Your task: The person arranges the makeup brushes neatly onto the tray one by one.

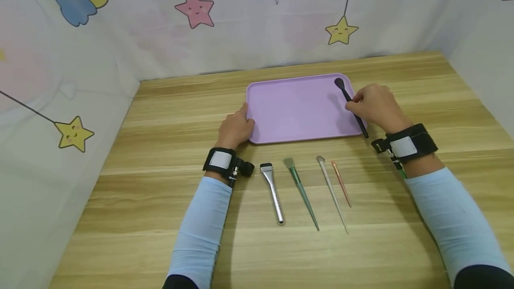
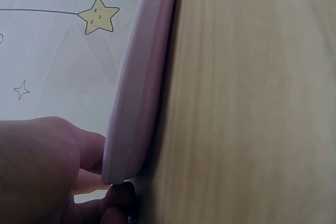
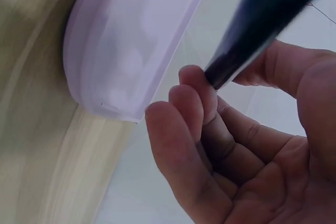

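My right hand (image 1: 375,106) pinches a black makeup brush (image 1: 359,121) by its handle, above the right end of a lilac tray (image 1: 295,108). The brush's dark bristle head points to the far side. Up close in the right wrist view, the black handle (image 3: 252,30) sits between thumb and fingertips, with the tray's rounded corner (image 3: 105,66) behind. With thumb and fingers, my left hand (image 1: 234,128) grips the tray's left edge. The left wrist view has the tray's side wall (image 2: 134,103) between the thumb and the fingers below.
On the wooden table (image 1: 160,182), in front of the tray, lie a silver flat brush (image 1: 273,193), a green brush (image 1: 301,186), a thin pale brush (image 1: 332,193) and a short pink brush (image 1: 341,184). A printed curtain (image 1: 249,43) hangs behind.
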`<state>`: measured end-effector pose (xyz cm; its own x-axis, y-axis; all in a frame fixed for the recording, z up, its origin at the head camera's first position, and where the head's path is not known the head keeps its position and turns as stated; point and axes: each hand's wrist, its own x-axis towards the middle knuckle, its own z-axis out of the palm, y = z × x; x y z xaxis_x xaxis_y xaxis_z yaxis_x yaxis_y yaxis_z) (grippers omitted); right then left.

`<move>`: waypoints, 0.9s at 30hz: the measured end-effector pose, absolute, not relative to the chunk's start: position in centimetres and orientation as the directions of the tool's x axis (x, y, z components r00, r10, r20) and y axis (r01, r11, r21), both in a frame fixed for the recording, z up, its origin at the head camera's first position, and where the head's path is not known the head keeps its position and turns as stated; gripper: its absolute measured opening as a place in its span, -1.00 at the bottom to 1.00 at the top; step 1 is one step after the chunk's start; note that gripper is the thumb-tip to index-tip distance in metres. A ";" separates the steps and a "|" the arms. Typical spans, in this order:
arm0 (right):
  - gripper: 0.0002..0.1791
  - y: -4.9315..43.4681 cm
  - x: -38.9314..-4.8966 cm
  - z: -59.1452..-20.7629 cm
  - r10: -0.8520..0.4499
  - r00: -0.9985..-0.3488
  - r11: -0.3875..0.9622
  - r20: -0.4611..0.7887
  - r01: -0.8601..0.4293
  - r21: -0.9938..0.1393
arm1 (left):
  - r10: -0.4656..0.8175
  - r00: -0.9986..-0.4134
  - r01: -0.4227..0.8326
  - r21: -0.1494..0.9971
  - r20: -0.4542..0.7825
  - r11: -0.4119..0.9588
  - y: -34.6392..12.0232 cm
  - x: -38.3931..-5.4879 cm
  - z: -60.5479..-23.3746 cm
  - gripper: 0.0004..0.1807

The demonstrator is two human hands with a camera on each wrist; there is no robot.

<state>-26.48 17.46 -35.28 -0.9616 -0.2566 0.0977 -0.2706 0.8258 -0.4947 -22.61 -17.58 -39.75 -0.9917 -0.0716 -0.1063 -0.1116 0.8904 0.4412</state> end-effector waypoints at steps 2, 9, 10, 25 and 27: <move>-0.67 17.5 -26.6 -35.3 -0.237 -0.968 0.827 0.079 -0.244 -0.506 | -0.076 -0.991 -0.117 0.442 -0.110 0.889 -17.5 -22.6 -39.7 -0.30; -0.65 17.5 -27.3 -35.5 -0.221 -0.974 0.828 0.049 -0.214 -0.518 | -0.081 -0.990 -0.124 0.444 -0.114 0.887 -17.5 -22.6 -39.5 -0.29; -0.65 17.5 -27.5 -35.6 -0.222 -0.974 0.828 0.047 -0.214 -0.518 | -0.082 -0.990 -0.125 0.444 -0.114 0.888 -17.4 -22.6 -39.5 -0.29; -0.62 17.4 -28.5 -37.5 -0.202 -0.979 0.842 0.025 -0.187 -0.506 | -0.084 -0.991 -0.120 0.432 -0.102 0.894 -17.3 -22.6 -39.8 -0.29; -0.60 17.2 -28.5 -37.4 -0.208 -0.978 0.849 0.023 -0.192 -0.492 | -0.086 -0.991 -0.122 0.432 -0.102 0.894 -17.4 -22.6 -39.7 -0.29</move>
<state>-28.46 17.23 -37.40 -0.9778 -0.2080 0.0231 -0.1922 0.8489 -0.4924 -22.63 -17.35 -39.72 -0.9911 -0.0858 -0.1021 -0.1219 0.8937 0.4318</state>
